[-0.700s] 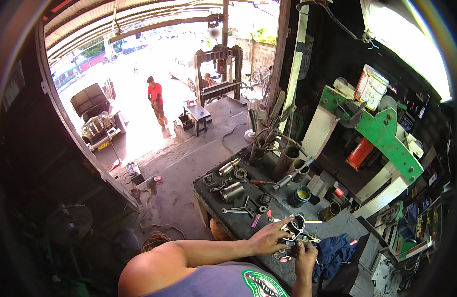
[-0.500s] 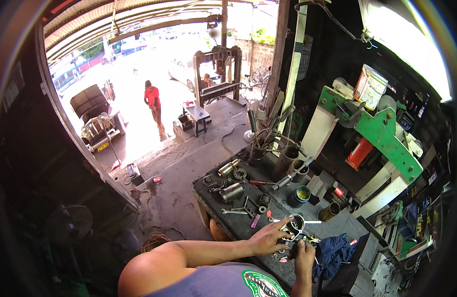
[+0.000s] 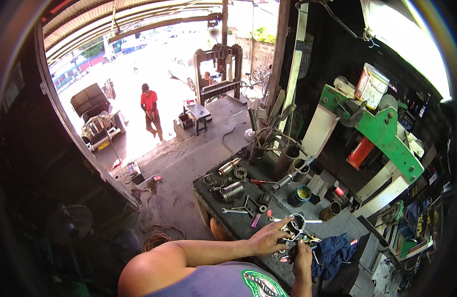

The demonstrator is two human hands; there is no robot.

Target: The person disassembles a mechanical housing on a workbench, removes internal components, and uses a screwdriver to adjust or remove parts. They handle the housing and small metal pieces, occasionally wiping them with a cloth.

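Fingers of the left hand (image 3: 268,240) are spread against the left side of the round metal housing (image 3: 302,223) above the bench (image 3: 275,267), touching it, though whether that grip clamps it I cannot tell, while the right hand (image 3: 303,261) has its grip closed on a small dark part (image 3: 293,253). From the right hand, the housing lies just ahead and slightly left, its round opening facing up, with the left hand the nearer to it. The dark part sits on the near side of the housing, its long axis too obscured to read.
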